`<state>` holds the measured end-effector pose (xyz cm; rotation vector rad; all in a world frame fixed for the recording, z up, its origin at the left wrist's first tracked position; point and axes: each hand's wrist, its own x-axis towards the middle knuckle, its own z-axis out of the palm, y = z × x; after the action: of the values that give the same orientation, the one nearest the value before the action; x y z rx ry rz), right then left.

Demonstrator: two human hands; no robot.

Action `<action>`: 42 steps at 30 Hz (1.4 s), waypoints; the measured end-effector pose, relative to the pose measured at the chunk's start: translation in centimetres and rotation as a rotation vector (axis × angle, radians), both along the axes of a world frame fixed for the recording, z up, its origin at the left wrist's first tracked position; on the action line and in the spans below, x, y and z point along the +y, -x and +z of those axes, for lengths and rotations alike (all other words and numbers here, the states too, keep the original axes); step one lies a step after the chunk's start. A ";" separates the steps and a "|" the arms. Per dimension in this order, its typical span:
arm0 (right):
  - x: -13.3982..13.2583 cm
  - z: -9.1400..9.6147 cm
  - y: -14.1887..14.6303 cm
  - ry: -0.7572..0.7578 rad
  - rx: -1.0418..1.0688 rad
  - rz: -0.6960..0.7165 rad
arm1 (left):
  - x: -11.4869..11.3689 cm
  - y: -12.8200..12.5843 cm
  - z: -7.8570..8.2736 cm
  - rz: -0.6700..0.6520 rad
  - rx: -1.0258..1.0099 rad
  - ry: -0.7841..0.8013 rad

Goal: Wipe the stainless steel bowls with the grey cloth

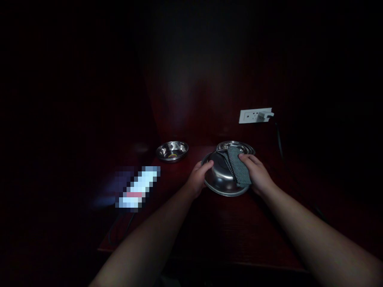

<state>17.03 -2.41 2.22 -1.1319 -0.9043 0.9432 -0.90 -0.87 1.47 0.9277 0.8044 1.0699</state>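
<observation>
A shiny steel bowl [220,171] is tilted above the table with its rounded underside toward me. My left hand [199,178] grips its left rim, the thumb lying on the outer surface. On the right side, my right hand [256,172] is closed on a grey-green cloth [241,169] with a checked border, which is pressed against the bowl's underside. Some of the right fingers are hidden behind the cloth and bowl. Just behind, several stacked steel bowls [235,146] are partly covered by the held one. Another steel bowl [172,151] rests upright to the left.
A lit, pixelated screen [140,189] stands at the left of the dark red table [227,235], with a cable below it. A white wall socket [255,115] holds a plug, its dark cord hanging at the right. The surroundings are very dark.
</observation>
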 end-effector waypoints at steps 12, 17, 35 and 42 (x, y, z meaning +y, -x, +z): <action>0.4 -0.2 -0.3 0.004 -0.021 -0.023 | 0.2 -0.4 -0.5 0.083 0.045 0.032; 0.3 -0.4 -0.3 0.000 -0.035 0.037 | 0.1 -0.4 -0.1 0.094 -0.035 0.002; 0.6 0.0 -0.5 -0.039 0.082 -0.095 | -0.1 -0.1 0.3 -0.023 -0.237 0.030; 0.4 -0.2 -0.5 -0.023 -0.005 -0.049 | -0.9 -0.4 -0.2 -0.036 -0.033 0.017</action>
<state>17.56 -1.97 2.05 -1.1325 -0.8852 0.8883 -0.47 -1.77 1.25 0.9051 0.7657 1.0432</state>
